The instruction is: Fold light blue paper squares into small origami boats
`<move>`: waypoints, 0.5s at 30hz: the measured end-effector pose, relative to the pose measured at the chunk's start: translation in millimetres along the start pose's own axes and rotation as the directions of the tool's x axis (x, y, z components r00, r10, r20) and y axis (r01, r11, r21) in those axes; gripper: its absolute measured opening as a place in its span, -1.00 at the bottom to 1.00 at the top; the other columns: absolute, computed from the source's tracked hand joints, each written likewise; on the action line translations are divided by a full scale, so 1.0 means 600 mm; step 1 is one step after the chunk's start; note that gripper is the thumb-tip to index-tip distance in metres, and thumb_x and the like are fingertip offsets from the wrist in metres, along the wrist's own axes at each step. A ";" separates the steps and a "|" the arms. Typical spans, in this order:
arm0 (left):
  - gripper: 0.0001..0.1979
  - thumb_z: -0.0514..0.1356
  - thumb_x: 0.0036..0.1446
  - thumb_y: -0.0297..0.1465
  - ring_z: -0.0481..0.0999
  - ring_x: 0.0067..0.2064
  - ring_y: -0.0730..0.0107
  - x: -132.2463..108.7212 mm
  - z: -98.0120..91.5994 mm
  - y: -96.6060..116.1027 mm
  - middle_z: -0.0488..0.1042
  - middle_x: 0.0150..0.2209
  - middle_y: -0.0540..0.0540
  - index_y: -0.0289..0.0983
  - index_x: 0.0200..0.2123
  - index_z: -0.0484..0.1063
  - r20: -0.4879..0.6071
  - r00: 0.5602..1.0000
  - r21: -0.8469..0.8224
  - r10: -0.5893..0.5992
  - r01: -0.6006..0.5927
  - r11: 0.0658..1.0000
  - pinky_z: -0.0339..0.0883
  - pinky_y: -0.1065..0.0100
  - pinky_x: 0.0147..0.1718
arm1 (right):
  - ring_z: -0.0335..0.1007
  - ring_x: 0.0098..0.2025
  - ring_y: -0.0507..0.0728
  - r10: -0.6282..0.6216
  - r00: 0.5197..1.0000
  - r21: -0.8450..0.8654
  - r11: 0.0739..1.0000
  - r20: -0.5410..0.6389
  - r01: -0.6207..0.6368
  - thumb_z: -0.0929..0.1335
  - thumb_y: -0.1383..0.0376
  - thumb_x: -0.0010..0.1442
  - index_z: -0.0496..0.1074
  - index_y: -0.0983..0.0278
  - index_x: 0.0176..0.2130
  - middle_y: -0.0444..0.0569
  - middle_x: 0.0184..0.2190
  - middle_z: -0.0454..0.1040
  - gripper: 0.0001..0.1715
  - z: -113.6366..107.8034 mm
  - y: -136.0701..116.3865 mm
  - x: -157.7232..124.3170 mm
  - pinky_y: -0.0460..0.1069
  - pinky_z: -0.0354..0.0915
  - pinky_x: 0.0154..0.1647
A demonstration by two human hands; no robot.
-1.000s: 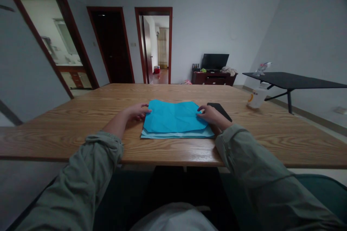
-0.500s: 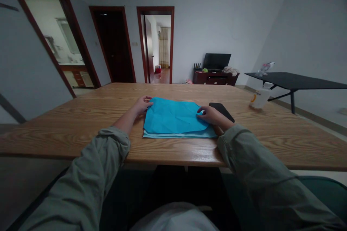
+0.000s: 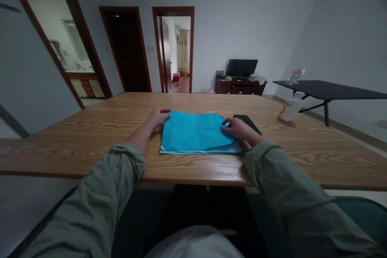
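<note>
dim, plain room with pale walls, and a long wooden table [image 3: 90, 149] runs across the view. at the far left corner of the creased blue sheet [image 3: 196, 133], the left hand's fingers [image 3: 165, 113] sit curled and close together, their tips at the sheet's edge. on the other side, the right hand's fingers [image 3: 227, 124] lie lightly bunched on the sheet's right side. neither hand shows clearly whether it is pinching the sheet or only touching it. behind those fingers are the left hand [image 3: 157, 118] and the right hand [image 3: 240, 129], well apart with the sheet between them. the sheet lies flat on the tabletop, near the table's middle, over a paler blue layer [image 3: 199, 152] that shows along its near edge. just beside the right hand lies a flat black slab [image 3: 248, 121]. rolled grey-green sleeves [image 3: 96, 197] cover both forearms. farther right, a white bottle [image 3: 290, 111] with an orange mark stands tilted near the table's edge, and beyond it is a black side table [image 3: 329, 90]. against the far wall, a dark wooden cabinet [image 3: 240, 88] holds a black monitor [image 3: 242, 68]. an open doorway [image 3: 175, 48] shows a curtained room beyond.
</note>
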State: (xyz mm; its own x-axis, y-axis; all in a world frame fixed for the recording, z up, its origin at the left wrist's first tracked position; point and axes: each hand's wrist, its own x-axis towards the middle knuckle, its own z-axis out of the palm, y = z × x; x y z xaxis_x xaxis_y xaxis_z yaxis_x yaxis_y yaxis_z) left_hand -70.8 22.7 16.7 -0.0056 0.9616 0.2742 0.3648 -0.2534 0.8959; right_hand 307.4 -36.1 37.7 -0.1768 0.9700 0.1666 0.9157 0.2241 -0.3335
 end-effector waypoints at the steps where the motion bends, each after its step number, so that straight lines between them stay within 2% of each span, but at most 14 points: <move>1: -0.50 0.30 -0.10 -0.25 0.52 -0.32 0.30 0.001 0.000 -0.003 0.57 -0.19 -0.22 -0.38 -0.07 0.52 -0.006 1.000 0.053 0.013 -0.013 0.999 0.38 0.33 -0.32 | 0.44 -0.32 0.08 0.001 1.000 -0.003 1.000 -0.004 -0.001 0.39 0.21 0.12 0.50 0.25 -0.13 -0.01 -0.30 0.53 -0.69 -0.001 0.002 -0.002 -0.11 0.23 -0.32; 3: -0.54 0.29 -0.06 -0.23 0.53 -0.28 0.26 0.004 0.000 -0.010 0.59 -0.21 -0.21 -0.37 -0.10 0.54 0.010 0.999 0.211 0.039 -0.041 0.977 0.38 0.32 -0.27 | 0.43 -0.32 0.08 0.005 1.000 -0.009 1.000 -0.009 -0.005 0.38 0.20 0.11 0.51 0.25 -0.14 -0.01 -0.29 0.53 -0.70 -0.003 0.005 -0.005 -0.10 0.23 -0.34; 7: -0.55 0.25 0.02 -0.26 0.55 -0.21 0.23 0.009 0.004 -0.023 0.59 -0.17 -0.16 -0.30 -0.01 0.52 0.137 0.990 0.500 0.036 -0.100 0.860 0.37 0.36 -0.22 | 0.43 -0.34 0.08 0.015 1.000 -0.015 1.000 0.001 -0.015 0.38 0.19 0.11 0.51 0.25 -0.15 0.00 -0.29 0.52 -0.70 -0.002 0.007 -0.012 -0.10 0.23 -0.35; 11: -0.55 0.19 0.09 -0.26 0.54 -0.15 0.23 0.007 0.006 -0.020 0.58 -0.13 -0.13 -0.25 0.06 0.47 0.227 0.974 0.653 0.021 -0.168 0.739 0.35 0.38 -0.16 | 0.44 -0.34 0.09 0.021 0.999 -0.027 0.999 0.033 -0.020 0.39 0.19 0.11 0.51 0.25 -0.15 0.00 -0.28 0.53 -0.70 -0.003 0.003 -0.017 -0.10 0.24 -0.35; 15: -0.52 0.15 0.13 -0.24 0.54 -0.11 0.24 0.002 0.006 -0.012 0.55 -0.06 -0.16 -0.31 0.09 0.43 0.259 0.966 0.722 0.005 -0.197 0.664 0.34 0.40 -0.14 | 0.45 -0.31 0.11 0.025 0.997 -0.071 0.997 0.066 -0.020 0.39 0.19 0.10 0.51 0.23 -0.15 0.01 -0.28 0.54 -0.70 -0.004 0.000 -0.019 -0.09 0.23 -0.33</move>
State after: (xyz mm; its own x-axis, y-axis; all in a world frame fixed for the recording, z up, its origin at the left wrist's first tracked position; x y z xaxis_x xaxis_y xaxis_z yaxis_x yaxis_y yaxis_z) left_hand -70.0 26.2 9.4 0.2378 0.9547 0.1788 0.9150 -0.2819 0.2885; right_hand 310.1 -47.3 38.0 -0.1774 0.9794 0.0962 0.9424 0.1973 -0.2701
